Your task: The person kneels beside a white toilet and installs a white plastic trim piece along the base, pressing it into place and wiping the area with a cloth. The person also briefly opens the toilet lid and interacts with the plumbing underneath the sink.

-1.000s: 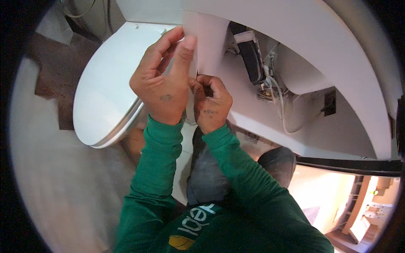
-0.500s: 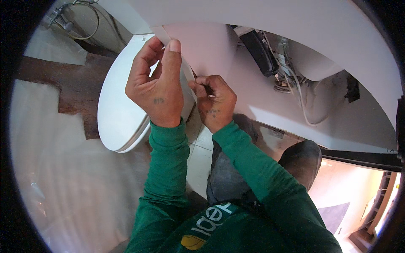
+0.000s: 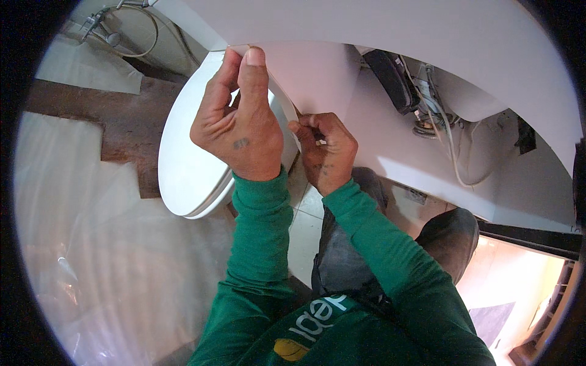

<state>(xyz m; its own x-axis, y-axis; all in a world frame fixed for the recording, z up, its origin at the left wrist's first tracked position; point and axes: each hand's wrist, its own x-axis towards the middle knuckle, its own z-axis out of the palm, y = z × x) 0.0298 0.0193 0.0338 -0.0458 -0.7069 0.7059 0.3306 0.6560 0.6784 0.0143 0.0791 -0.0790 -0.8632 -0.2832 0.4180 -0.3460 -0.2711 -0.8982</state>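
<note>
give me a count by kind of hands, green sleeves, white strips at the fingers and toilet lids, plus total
hands: 2 (left hand, right hand)
green sleeves: 2 (left sleeve, right sleeve)
white strip: 1
toilet lid: 1
total: 6

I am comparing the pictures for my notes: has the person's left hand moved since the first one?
Yes. Against the white toilet lid, the left hand now appears farther left, though camera movement may explain some of this.

Both hands (image 3: 241,131) (image 3: 328,149) pinch a white strip (image 3: 283,100) beside the toilet lid (image 3: 192,161).
</note>
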